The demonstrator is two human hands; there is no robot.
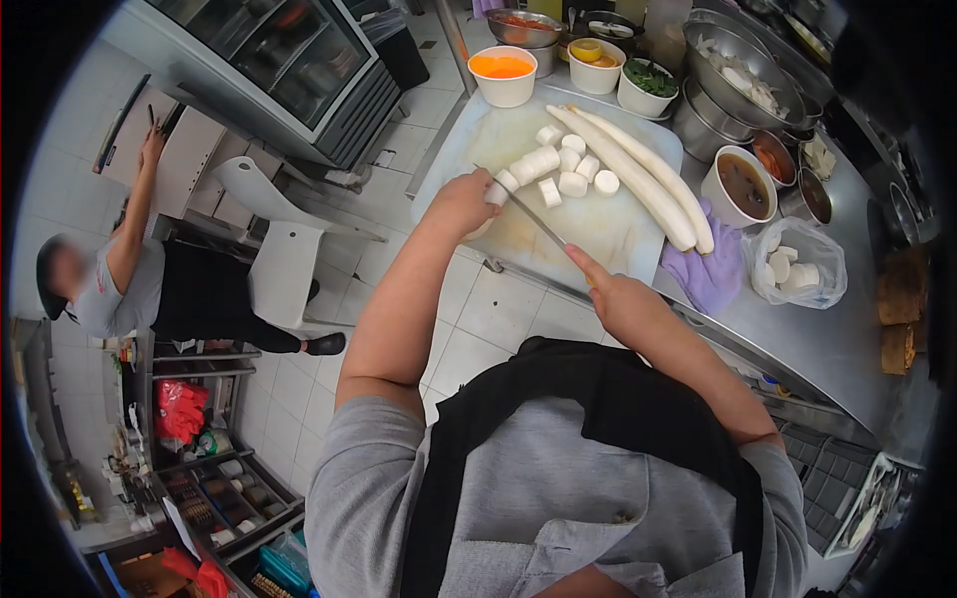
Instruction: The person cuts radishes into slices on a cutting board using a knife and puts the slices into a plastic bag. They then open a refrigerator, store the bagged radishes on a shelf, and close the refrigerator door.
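My right hand (628, 307) is closed around the handle of a knife (541, 223), with the forefinger stretched along it. The blade reaches up and left to a peeled white root vegetable (501, 185), which my left hand (467, 204) grips at the near left edge of the cutting board (469, 140). My fingers partly hide that piece. Beyond the blade lie several thick cut chunks (572, 183), some in a row. Two long, whole peeled white roots (638, 179) rest side by side across the right of the board.
Behind the board stand white tubs, one holding orange food (501, 68), another green leaves (648, 80). To the right are a purple cloth (706, 261), a bag of white chunks (795, 269), a tub of brown liquid (743, 187) and metal bowls (743, 75). Another person (130, 269) is at left, near a white chair (284, 244).
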